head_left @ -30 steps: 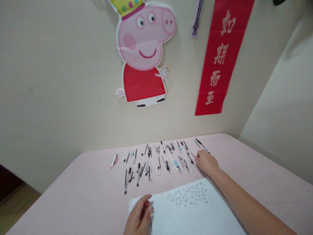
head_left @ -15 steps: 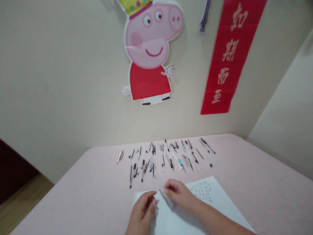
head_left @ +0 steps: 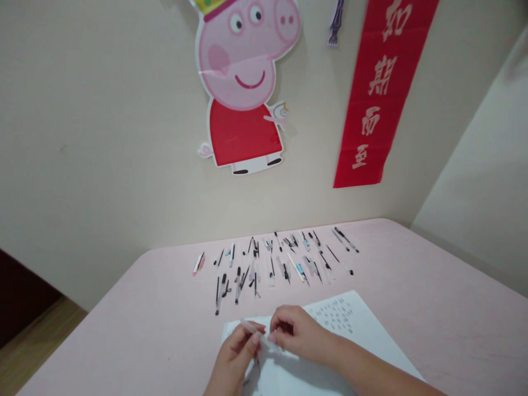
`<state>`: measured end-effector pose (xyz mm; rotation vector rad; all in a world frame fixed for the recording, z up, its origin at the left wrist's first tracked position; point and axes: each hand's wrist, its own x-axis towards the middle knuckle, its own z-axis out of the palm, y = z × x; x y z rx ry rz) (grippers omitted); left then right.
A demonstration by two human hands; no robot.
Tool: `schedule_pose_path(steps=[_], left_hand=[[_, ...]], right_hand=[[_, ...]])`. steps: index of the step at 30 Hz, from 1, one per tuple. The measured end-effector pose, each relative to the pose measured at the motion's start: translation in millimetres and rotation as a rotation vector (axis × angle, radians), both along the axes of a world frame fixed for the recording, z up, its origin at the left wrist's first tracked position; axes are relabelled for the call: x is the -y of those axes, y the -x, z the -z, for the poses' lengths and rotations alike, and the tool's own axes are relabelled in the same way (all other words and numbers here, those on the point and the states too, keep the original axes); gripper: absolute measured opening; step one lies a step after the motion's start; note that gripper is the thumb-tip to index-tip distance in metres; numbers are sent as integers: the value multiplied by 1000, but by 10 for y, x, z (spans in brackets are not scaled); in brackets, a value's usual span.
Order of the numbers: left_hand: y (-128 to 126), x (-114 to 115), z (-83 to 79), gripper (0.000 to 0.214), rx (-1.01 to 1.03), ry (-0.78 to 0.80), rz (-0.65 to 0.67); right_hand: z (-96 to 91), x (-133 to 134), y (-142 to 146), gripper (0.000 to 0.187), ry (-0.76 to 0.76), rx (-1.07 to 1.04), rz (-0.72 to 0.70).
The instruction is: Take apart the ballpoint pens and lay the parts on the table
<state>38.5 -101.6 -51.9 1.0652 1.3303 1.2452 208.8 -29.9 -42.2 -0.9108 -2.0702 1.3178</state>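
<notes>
A translucent pen barrel (head_left: 248,326), blurred by motion, slants between my hands over the white paper (head_left: 355,352). My left hand (head_left: 237,352) grips it between thumb and fingers. On the other side, my right hand (head_left: 299,334) has its fingers curled and pinched at the barrel's lower end; exactly what the fingertips hold is partly hidden. Small dark, handwritten marks (head_left: 336,316) cover the paper's upper right part. Under my left hand, some dark thin things on the paper are mostly hidden.
Several pens and pen parts, black, clear and a few blue, lie in two rough rows (head_left: 284,269) on the pink tablecloth (head_left: 136,330). A pink-and-white pen (head_left: 198,264) lies at their left end. Behind stands a wall with a pig cutout (head_left: 243,132) and a red banner (head_left: 371,121).
The translucent barrel has shifted left from beside my right hand into my left hand's fingers. My right hand has come closer to my left. The view has moved slightly.
</notes>
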Motion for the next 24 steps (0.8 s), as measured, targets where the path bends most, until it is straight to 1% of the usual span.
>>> schedule_pose_path(steps=[1,2,4,7,9,11,15,19,24], left_hand=[[13,-9,26,45,18,18,-27],[24,-16,52,47,31,29,-48],[35,-28,89,48,48,37,-69],[21,-34,97,47,74,41,-62],[0,-32,84,46,98,46,-67],[-21,-29,70,46,130,48,-97],[-49,-16,38,49,192,70,-132],[-85,13,-19,45,194,56,-202],[-113,36,-74,43,164,40,-203]], right_hand=[[-29,-74,-46,6,-45,14,37],[-56,-164,-106,9,-104,33,110],[-88,-377,-265,13,-280,104,254],[-63,-706,-577,17,-534,345,482],[-3,-883,-799,19,-638,503,614],[75,-1008,-998,23,-669,643,728],[223,-1130,-1248,29,-651,837,852],[327,-1183,-1315,33,-601,921,871],[347,-1217,-1323,24,-599,913,859]])
